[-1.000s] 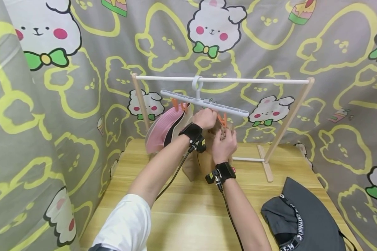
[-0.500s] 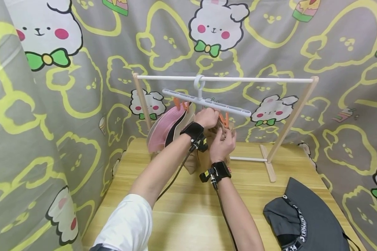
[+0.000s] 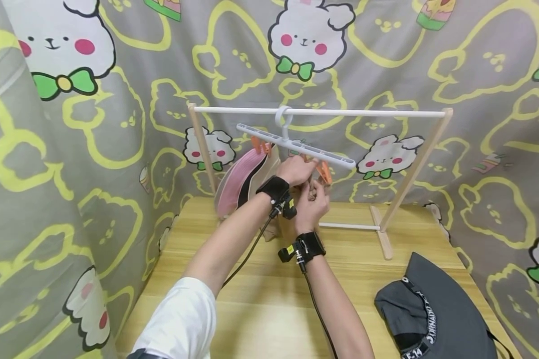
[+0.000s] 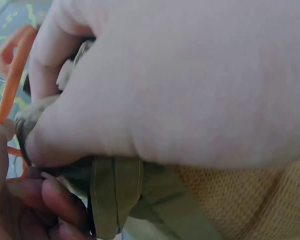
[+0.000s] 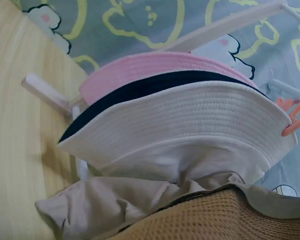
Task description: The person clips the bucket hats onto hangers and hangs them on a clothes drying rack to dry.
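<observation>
Under the pale grey hanger (image 3: 296, 145), my left hand (image 3: 296, 170) grips the gathered edge of a khaki sun hat with tan mesh (image 4: 225, 195). My right hand (image 3: 312, 203) pinches the same bunched edge just below and to the right. An orange clip (image 3: 324, 173) hangs from the bar beside both hands; in the left wrist view its legs reach the right fingertips (image 4: 65, 200), partly hidden. The right wrist view shows the hat's mesh (image 5: 190, 220) and khaki cloth (image 5: 105, 205), but not my hand.
Pink (image 5: 160, 67), dark and cream (image 5: 180, 115) hat brims hang at the hanger's left from orange clips (image 3: 261, 144). The hanger hooks on a white rod (image 3: 364, 113) of a wooden stand. A dark grey cap (image 3: 444, 309) lies on the table (image 3: 251, 309) at right.
My right hand has moved left, closer to my left hand, along with the hat's edge. The orange clip beside it has tilted, and the hanger has swung slightly.
</observation>
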The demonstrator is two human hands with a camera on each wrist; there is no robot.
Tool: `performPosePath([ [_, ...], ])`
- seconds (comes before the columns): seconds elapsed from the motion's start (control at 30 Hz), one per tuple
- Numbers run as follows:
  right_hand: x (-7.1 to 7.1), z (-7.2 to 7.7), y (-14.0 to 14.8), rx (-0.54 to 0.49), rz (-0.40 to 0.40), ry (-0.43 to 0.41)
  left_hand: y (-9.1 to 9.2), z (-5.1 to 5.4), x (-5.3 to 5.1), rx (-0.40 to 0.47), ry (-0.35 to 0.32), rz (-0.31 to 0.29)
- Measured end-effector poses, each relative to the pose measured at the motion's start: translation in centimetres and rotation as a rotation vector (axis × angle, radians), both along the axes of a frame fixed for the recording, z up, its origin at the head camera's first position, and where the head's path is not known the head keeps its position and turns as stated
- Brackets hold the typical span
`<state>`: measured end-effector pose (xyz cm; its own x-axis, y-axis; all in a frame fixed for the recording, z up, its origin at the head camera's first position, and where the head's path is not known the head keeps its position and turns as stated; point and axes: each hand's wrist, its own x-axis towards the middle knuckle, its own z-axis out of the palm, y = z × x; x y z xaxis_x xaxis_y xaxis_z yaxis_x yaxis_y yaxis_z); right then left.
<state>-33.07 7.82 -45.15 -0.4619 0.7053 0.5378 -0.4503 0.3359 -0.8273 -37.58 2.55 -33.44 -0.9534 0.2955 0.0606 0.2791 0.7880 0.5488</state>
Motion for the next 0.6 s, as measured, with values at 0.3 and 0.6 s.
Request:
performPosePath([
  [0.3,3.2,0.1,1.0,0.127,0.157,-0.126,0.2,-0.6,-0.2,0.005,0.017,0.023],
  [0.6,6.4,-0.4,1.5,0.237,0.254,-0.118,0.6,-0.4,-0.1,-0.007,0.04,0.014],
])
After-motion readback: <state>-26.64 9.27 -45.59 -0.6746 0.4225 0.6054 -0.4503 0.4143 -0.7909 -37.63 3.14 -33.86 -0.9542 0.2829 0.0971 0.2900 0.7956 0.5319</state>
